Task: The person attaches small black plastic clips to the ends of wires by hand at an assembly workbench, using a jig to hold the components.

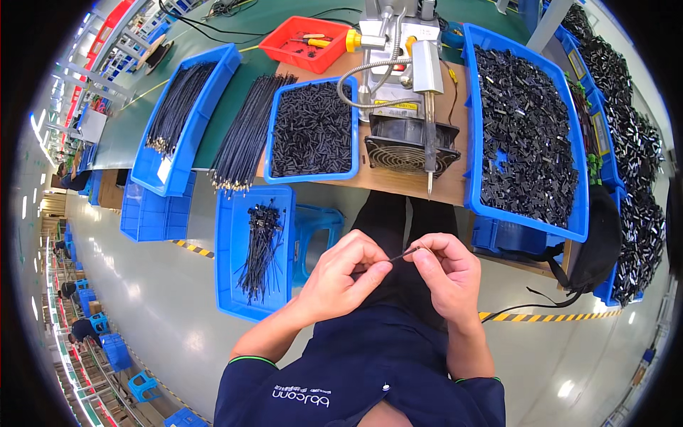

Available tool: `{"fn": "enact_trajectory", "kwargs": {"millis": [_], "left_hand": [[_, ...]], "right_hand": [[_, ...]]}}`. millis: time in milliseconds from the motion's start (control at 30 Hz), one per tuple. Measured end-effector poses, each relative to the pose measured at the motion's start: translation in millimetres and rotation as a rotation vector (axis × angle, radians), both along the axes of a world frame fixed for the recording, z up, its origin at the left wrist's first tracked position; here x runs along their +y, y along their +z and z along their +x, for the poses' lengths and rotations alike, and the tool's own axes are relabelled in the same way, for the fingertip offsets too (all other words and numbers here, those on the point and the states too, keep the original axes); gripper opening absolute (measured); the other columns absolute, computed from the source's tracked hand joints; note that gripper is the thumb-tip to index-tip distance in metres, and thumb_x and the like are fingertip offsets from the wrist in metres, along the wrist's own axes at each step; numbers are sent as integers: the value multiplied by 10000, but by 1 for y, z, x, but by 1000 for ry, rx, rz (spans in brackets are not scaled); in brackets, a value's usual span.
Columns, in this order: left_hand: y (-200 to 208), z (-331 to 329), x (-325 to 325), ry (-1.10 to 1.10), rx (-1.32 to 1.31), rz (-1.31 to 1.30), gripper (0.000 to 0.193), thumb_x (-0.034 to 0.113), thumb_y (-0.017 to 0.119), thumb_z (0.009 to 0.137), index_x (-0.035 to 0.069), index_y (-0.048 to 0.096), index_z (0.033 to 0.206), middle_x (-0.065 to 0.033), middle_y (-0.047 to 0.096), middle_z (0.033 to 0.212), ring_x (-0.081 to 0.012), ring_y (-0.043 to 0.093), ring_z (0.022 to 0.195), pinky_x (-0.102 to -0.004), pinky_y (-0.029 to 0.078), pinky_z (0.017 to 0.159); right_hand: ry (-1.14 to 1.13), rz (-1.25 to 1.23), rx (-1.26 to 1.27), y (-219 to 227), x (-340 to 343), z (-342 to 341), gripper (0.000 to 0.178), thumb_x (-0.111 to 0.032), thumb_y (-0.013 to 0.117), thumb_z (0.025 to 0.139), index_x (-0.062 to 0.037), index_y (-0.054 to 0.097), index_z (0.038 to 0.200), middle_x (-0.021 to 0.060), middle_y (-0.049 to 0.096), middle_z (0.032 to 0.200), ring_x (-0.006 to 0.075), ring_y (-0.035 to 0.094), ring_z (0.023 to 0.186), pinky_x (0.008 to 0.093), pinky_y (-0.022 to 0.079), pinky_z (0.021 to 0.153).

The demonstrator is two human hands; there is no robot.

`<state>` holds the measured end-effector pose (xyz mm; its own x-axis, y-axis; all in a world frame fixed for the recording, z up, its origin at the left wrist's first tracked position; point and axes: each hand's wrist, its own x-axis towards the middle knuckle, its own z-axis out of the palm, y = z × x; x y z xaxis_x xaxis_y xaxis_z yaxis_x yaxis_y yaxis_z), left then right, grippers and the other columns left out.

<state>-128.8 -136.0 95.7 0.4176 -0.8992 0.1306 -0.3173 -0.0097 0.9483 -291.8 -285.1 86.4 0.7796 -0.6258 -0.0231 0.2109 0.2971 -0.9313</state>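
Observation:
Over my lap, my left hand [350, 276] and my right hand [448, 276] pinch a short, thin black cable [403, 255] between thumbs and fingertips. The cable spans the small gap between the hands and tilts up toward the right one. A fine light-coloured end shows at my right fingertips; the rest of the cable is hidden by the fingers. Above the hands, at the bench edge, a soldering iron [430, 132] points downward in front of a black fan [409, 148]. Left of the fan, a blue tray [356, 153] holds many small black sleeves.
A large blue bin [471, 128] of black connector parts stands at the right. Black cables [245, 132] lie bundled on the bench, beside a blue bin [213, 114] of more cables. Lower left, a blue bin [231, 285] holds finished-looking cables near a blue stool [324, 220]. A red tray [281, 46] sits behind.

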Motion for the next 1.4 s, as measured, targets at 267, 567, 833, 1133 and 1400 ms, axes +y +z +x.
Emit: {"fn": "enact_trajectory", "kwargs": {"millis": [267, 567, 833, 1133, 1400], "left_hand": [[-8, -16, -9, -1, -108, -1, 95, 53, 791, 993, 23, 715, 1040, -70, 671, 992, -137, 622, 777, -269, 503, 626], [-8, -23, -26, -7, 266, 14, 108, 110, 755, 1055, 23, 735, 1115, -24, 703, 963, -59, 638, 795, -252, 505, 655], [-16, -22, -22, 20, 468, 35, 74, 74, 693, 1093, 37, 659, 1039, 49, 618, 901, 4, 513, 761, -207, 420, 649], [-7, -25, -35, -12, 302, 26, 92, 61, 742, 1043, 10, 693, 984, 5, 641, 888, -23, 552, 720, -224, 441, 606], [-10, -25, -35, -10, 232, 29, 92, 59, 751, 1031, -2, 698, 987, -23, 660, 892, -57, 596, 734, -242, 479, 625]], "right_hand": [[-105, -151, 124, -4, 0, -15, 118, 29, 689, 1041, 47, 713, 1155, 53, 742, 1071, 74, 703, 939, 218, 548, 814], [-151, -33, 109, -17, 4, -22, 82, -1, 690, 1055, 9, 698, 1137, 40, 723, 1045, 78, 679, 914, 226, 540, 841], [-220, -22, 117, -2, -7, -13, 161, -10, 689, 1080, 25, 722, 1234, 72, 758, 1118, 97, 705, 963, 236, 554, 894], [-101, -6, 56, 0, -19, -19, 173, 18, 719, 1050, 50, 752, 1217, 111, 746, 1184, 127, 692, 1024, 253, 534, 883], [-82, -62, 76, 1, -23, -22, 173, 35, 716, 1043, 56, 751, 1211, 121, 749, 1185, 140, 710, 1068, 261, 552, 907]]}}
